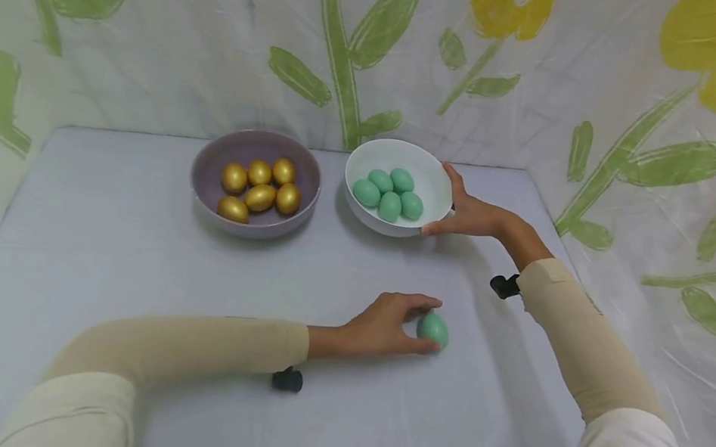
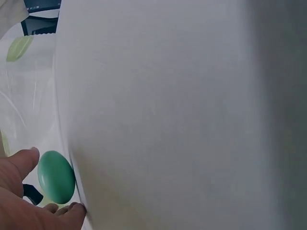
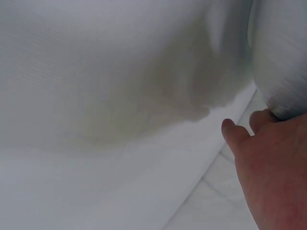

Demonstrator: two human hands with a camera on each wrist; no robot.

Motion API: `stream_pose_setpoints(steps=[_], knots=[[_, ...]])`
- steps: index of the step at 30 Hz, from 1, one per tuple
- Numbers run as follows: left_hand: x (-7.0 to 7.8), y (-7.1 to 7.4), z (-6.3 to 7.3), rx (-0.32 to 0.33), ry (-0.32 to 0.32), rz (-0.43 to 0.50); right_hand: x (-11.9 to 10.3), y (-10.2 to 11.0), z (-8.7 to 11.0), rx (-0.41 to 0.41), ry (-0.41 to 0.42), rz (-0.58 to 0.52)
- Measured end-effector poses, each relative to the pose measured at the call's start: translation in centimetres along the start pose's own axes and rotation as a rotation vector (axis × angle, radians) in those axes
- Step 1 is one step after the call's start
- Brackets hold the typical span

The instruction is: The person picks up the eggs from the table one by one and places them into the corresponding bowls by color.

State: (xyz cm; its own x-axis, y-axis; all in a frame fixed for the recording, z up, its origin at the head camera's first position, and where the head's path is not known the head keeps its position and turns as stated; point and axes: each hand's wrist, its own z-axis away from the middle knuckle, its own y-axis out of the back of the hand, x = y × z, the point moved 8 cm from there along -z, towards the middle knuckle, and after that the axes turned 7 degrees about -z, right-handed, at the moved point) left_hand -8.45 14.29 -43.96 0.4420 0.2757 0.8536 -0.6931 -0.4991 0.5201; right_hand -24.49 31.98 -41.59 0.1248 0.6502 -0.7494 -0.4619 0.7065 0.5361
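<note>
A single green egg point(image 1: 433, 329) lies on the table at the front right. Around it my left hand point(image 1: 381, 326) spreads thumb and fingers, one to each side. In the left wrist view a small gap shows between the thumb and the green egg point(image 2: 56, 177); whether the fingertips touch it I cannot tell. My right hand point(image 1: 476, 213) grips the right side of a white bowl point(image 1: 368, 155), which holds several green eggs point(image 1: 390, 207). The right wrist view shows the bowl's outer wall point(image 3: 283, 52) beside that hand point(image 3: 273, 167), with some fingers hidden behind it.
Left of the white bowl stands a purple bowl point(image 1: 216, 158) with several gold eggs point(image 1: 259, 197). Both sit near the back edge of the white-covered table point(image 1: 89, 231). Behind it hangs a sheet point(image 1: 205, 42) painted with flowers.
</note>
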Motion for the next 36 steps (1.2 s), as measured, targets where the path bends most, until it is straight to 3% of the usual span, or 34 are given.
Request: stream_pose_setpoints(steps=[4,10,18,23,30,33,36], knots=[[0.0,-0.8,-0.3,-0.021,-0.040,0.046,0.2,0.0,-0.1,0.002,0.002,0.003],[0.2,-1.3,-0.7,-0.050,-0.080,0.001,0.1,0.1,-0.3,0.006,0.013,-0.006],[1.1,-0.3,-1.0,-0.065,-0.104,0.022,-0.1,0.0,-0.1,0.002,0.023,-0.012],[3.7,2.4,-1.5,-0.038,-0.157,0.098,-0.1,0.1,0.0,0.008,0.024,-0.010],[7.3,8.2,-2.1,0.080,-0.241,0.129,-0.4,0.2,0.1,-0.035,0.071,0.003],[8.1,10.7,-2.6,0.156,-0.265,0.120,-0.7,0.2,0.3,-0.048,0.092,0.021],[8.0,12.8,-3.3,0.221,-0.271,0.091,-0.8,-0.1,0.1,-0.058,0.089,0.031]])
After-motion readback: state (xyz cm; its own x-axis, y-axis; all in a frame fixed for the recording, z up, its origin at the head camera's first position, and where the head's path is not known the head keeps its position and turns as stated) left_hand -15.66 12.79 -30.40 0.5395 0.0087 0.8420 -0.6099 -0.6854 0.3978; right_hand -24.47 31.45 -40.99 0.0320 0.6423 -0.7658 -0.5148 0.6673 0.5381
